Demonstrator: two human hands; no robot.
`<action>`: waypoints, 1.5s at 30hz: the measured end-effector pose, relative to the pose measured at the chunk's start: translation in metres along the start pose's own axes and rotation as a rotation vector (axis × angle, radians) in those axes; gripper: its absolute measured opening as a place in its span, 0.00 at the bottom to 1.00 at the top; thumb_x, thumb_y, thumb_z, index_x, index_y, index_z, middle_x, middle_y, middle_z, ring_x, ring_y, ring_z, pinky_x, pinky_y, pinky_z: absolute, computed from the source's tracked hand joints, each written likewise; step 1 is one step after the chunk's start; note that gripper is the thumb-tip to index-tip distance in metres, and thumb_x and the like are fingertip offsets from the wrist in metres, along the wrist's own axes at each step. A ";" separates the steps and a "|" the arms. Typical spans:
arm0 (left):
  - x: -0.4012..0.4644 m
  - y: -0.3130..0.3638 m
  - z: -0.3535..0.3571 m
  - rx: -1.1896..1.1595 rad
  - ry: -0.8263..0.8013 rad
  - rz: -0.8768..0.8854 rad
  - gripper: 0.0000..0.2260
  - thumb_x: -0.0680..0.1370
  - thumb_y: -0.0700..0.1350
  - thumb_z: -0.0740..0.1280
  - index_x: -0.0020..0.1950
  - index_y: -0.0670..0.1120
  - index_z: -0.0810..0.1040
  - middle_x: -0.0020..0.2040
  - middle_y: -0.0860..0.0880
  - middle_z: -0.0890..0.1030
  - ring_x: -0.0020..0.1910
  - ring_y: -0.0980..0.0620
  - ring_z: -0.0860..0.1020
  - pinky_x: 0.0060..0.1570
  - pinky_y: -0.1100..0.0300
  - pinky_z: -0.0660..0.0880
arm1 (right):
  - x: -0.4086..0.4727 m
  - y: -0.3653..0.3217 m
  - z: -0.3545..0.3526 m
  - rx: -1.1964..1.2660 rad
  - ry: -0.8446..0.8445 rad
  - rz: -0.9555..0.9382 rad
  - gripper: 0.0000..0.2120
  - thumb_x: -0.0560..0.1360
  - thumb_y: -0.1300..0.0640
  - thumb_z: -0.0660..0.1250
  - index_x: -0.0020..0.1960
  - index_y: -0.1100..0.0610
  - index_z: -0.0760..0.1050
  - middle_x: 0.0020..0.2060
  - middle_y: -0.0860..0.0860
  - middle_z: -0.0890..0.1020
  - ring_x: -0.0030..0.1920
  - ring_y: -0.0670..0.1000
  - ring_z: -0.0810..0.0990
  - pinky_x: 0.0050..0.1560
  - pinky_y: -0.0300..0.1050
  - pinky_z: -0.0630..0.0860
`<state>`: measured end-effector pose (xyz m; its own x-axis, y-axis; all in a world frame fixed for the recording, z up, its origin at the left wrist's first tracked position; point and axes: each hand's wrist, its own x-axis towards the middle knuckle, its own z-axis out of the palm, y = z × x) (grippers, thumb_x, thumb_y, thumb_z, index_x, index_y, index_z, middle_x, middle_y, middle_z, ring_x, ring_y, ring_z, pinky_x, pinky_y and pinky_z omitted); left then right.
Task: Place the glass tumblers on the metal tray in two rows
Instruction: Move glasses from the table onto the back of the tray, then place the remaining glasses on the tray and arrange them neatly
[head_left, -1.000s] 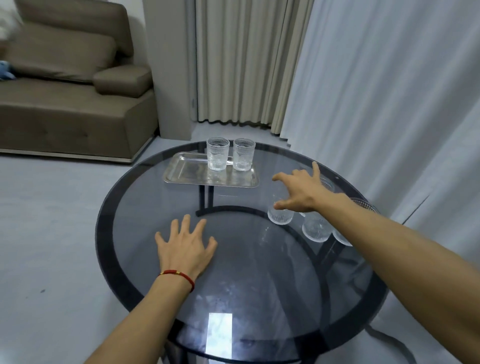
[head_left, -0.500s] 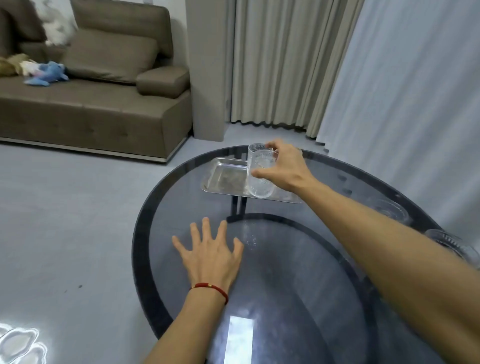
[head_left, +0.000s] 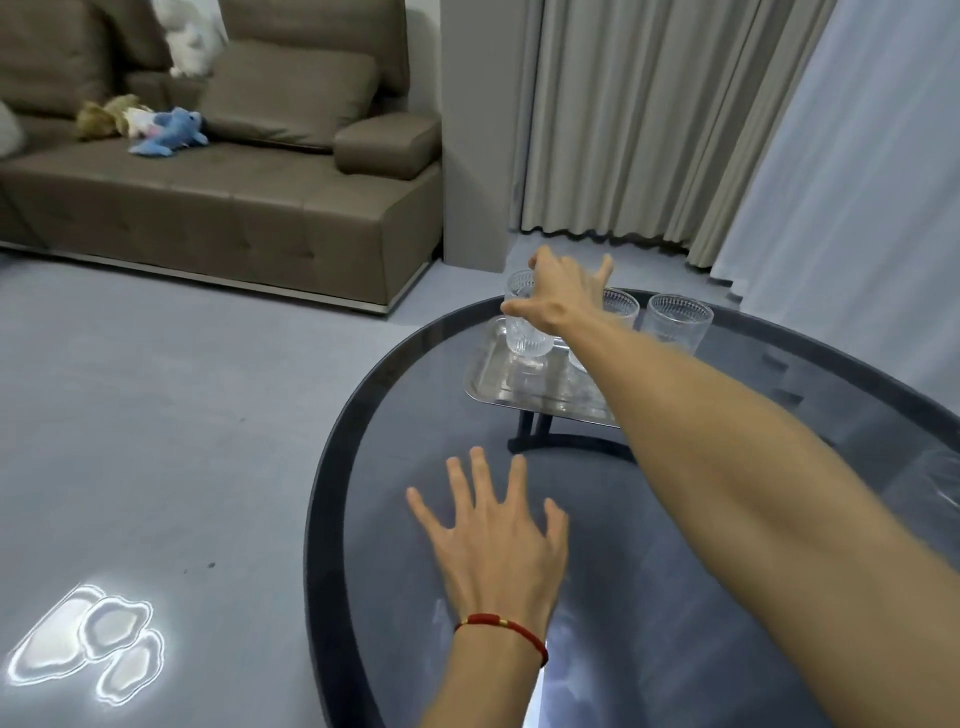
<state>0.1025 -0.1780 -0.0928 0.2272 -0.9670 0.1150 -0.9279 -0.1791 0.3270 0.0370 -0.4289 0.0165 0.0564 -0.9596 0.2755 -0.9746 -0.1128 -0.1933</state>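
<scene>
Three glass tumblers stand in a row at the far part of the metal tray (head_left: 491, 382), which lies on the round dark glass surface (head_left: 395, 415). The right hand (head_left: 558, 299) reaches across the surface and its fingers are closed around the upper part of the left tumbler (head_left: 527, 335); the base of this tumbler is at the tray floor, but I cannot tell if it is already fully resting there. The middle tumbler (head_left: 621, 306) is mostly hidden behind the right wrist, and the right tumbler (head_left: 678, 322) stands free just beside it. The near part of the tray has nothing on it. The left hand (head_left: 501, 540) lies flat on the surface near the person, palm down, with the fingers spread apart and holding nothing; a red bracelet (head_left: 506, 626) is on its wrist.
</scene>
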 end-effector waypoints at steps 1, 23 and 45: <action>0.001 0.001 0.000 0.002 0.001 -0.005 0.29 0.77 0.63 0.48 0.78 0.59 0.57 0.82 0.46 0.54 0.81 0.43 0.48 0.72 0.28 0.40 | 0.004 0.000 0.004 -0.018 0.000 0.004 0.33 0.70 0.33 0.72 0.64 0.55 0.72 0.50 0.53 0.84 0.58 0.59 0.82 0.77 0.71 0.47; -0.057 0.060 -0.035 -0.154 0.064 0.334 0.22 0.74 0.49 0.65 0.68 0.47 0.73 0.64 0.45 0.75 0.68 0.43 0.68 0.68 0.43 0.65 | -0.235 0.070 -0.078 -0.011 -0.001 -0.106 0.17 0.77 0.50 0.62 0.63 0.53 0.77 0.61 0.53 0.80 0.68 0.58 0.73 0.79 0.63 0.47; -0.130 0.108 -0.036 -0.478 -0.263 0.469 0.27 0.73 0.47 0.70 0.71 0.50 0.68 0.67 0.48 0.74 0.69 0.48 0.68 0.65 0.55 0.69 | -0.375 0.207 -0.122 -0.053 0.236 0.113 0.37 0.66 0.42 0.77 0.71 0.54 0.72 0.59 0.55 0.76 0.65 0.57 0.75 0.75 0.64 0.58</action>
<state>-0.0160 -0.0652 -0.0383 -0.2980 -0.9452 0.1335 -0.6660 0.3060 0.6803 -0.2127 -0.0611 -0.0116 -0.0998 -0.8779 0.4683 -0.9822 0.0117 -0.1874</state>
